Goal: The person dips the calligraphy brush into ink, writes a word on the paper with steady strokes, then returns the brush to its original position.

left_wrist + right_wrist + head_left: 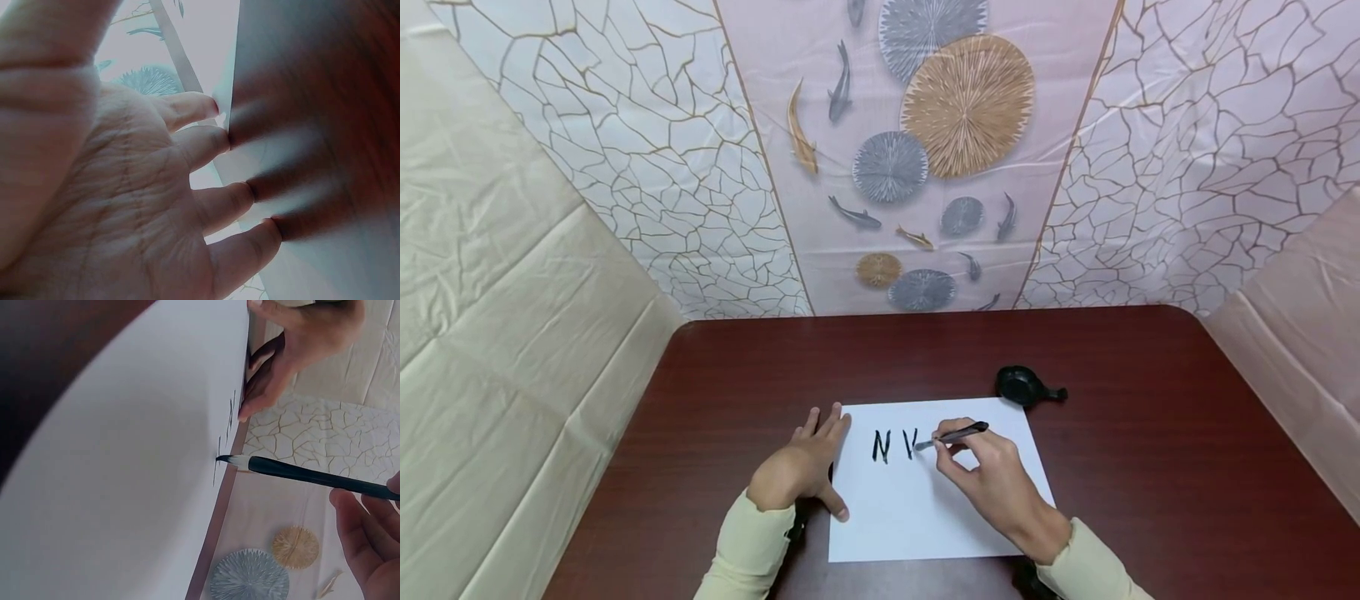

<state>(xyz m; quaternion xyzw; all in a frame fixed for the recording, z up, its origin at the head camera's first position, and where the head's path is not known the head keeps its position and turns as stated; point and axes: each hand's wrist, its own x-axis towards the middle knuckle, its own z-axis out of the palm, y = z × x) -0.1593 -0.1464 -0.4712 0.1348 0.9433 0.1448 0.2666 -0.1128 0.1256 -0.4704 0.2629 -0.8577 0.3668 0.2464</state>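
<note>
A sheet of white paper lies on the table with a black letter N painted on it. To the right of the N are two more black strokes. My right hand pinches a dark-handled paintbrush between thumb and fingers. Its white bristles have a black tip, which meets the paper at these strokes in the right wrist view. With fingers spread and nearly straight, my left hand rests along the paper's left edge; its fingertips touch down there in the left wrist view.
A small black pan-shaped dish with a short handle stands at the paper's far right corner. The dark red-brown table is bordered by a patterned cloth behind and plain cream cloth at the sides.
</note>
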